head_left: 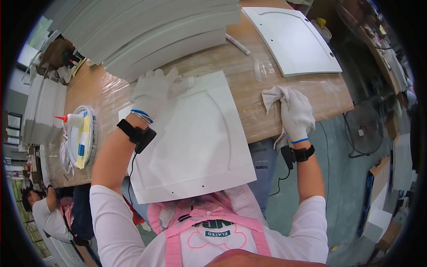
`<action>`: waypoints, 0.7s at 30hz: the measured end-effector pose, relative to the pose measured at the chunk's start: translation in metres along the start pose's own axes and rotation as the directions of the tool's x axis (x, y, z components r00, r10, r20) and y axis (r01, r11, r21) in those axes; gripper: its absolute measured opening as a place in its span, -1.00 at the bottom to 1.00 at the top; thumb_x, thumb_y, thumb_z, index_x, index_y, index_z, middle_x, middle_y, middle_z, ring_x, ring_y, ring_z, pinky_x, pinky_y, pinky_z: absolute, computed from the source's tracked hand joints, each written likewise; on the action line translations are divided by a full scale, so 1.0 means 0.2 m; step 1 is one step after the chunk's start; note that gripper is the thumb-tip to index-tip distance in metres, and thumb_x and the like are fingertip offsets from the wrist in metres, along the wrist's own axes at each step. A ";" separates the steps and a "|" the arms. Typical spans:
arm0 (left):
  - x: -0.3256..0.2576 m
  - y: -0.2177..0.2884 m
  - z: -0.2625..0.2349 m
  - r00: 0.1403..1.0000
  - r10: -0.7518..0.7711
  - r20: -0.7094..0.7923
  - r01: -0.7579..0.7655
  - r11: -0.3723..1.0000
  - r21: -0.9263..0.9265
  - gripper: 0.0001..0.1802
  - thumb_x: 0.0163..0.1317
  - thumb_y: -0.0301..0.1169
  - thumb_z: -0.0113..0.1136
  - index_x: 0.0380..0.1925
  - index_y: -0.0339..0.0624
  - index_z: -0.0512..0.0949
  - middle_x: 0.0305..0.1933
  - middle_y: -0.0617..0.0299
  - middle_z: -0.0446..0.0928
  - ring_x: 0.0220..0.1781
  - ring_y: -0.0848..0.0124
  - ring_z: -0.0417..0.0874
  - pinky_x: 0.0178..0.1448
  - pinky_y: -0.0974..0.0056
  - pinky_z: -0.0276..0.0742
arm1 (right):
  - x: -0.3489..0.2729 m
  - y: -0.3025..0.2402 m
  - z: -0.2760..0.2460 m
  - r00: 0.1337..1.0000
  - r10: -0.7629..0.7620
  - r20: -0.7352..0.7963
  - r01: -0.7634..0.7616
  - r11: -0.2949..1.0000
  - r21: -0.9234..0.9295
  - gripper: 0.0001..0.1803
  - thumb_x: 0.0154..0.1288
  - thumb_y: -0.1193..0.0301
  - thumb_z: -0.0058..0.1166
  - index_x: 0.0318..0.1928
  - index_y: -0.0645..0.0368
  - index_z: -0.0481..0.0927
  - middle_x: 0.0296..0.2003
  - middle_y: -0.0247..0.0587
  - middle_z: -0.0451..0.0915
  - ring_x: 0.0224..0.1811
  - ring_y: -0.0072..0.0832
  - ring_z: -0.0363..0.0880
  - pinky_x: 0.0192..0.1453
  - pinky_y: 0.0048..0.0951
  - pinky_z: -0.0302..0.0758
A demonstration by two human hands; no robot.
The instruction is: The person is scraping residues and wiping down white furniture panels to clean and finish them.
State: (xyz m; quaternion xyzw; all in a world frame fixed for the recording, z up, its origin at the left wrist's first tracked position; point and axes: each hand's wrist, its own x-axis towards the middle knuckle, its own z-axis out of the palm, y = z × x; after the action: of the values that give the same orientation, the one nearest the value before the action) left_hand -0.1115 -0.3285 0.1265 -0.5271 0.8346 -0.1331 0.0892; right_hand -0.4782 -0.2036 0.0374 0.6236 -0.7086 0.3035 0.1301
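Note:
A white cabinet-door-like panel with an arched groove lies in front of me, its near edge overhanging the table edge by my apron. My left hand, in a white knit glove, is over the panel's far left part with its fingers spread. Right beside its fingers is a clear plastic bottle with a whitish cap; whether they touch, I cannot tell. Off the panel's right side, my gloved right hand is closed on a white cloth, whose loose end hangs below the hand.
Tall stacks of white panels stand at the back left. Another panel lies far right, near a ruler and a white stick. A tub lid carries a red-tipped glue bottle. A person works at left; a fan stands right.

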 end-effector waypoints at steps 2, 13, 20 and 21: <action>0.03 0.01 0.02 0.987 0.126 -0.102 -0.121 0.991 0.048 -0.37 0.30 -0.10 0.17 0.37 0.16 0.33 -0.09 0.03 0.53 0.04 0.02 0.57 0.07 -0.05 0.53 | 0.00 0.01 0.00 0.999 0.009 -0.047 -0.008 1.000 0.018 -0.65 0.30 0.41 0.15 0.10 0.04 0.65 -0.14 -0.13 0.66 -0.05 -0.05 0.61 0.07 -0.06 0.53; -0.05 0.25 -0.08 0.960 0.248 -0.128 -0.256 0.965 -0.053 -0.57 0.34 -0.19 0.11 0.21 0.13 0.50 -0.12 0.09 0.56 -0.02 0.14 0.57 0.07 0.07 0.47 | 0.01 0.03 0.01 1.000 -0.010 0.016 0.009 0.998 0.056 -0.77 0.26 0.44 0.10 -0.09 0.00 0.70 -0.16 -0.13 0.67 -0.07 -0.07 0.63 0.03 -0.09 0.56; -0.10 0.28 -0.07 0.916 0.352 -0.190 -0.346 0.936 0.067 -0.42 0.22 -0.21 0.23 0.30 0.21 0.46 -0.16 0.19 0.49 -0.07 0.20 0.54 0.00 0.09 0.45 | 0.00 0.04 0.01 0.999 -0.034 -0.011 0.035 0.999 0.041 -0.79 0.25 0.43 0.11 -0.12 -0.01 0.71 -0.18 -0.14 0.67 -0.09 -0.09 0.63 0.01 -0.10 0.57; -0.10 0.29 -0.07 0.917 0.352 -0.190 -0.345 0.936 0.068 -0.42 0.22 -0.21 0.23 0.30 0.21 0.46 -0.16 0.19 0.49 -0.07 0.20 0.54 0.00 0.09 0.45 | 0.00 0.04 0.01 0.999 -0.035 -0.012 0.036 0.999 0.041 -0.79 0.25 0.43 0.11 -0.12 -0.01 0.71 -0.18 -0.14 0.67 -0.09 -0.09 0.63 0.01 -0.10 0.57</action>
State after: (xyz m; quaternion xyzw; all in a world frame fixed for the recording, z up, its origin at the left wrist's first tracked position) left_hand -0.1563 -0.2859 0.1216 -0.3526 0.9174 -0.1809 0.0361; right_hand -0.4846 -0.2040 0.0342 0.6368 -0.6903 0.3192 0.1266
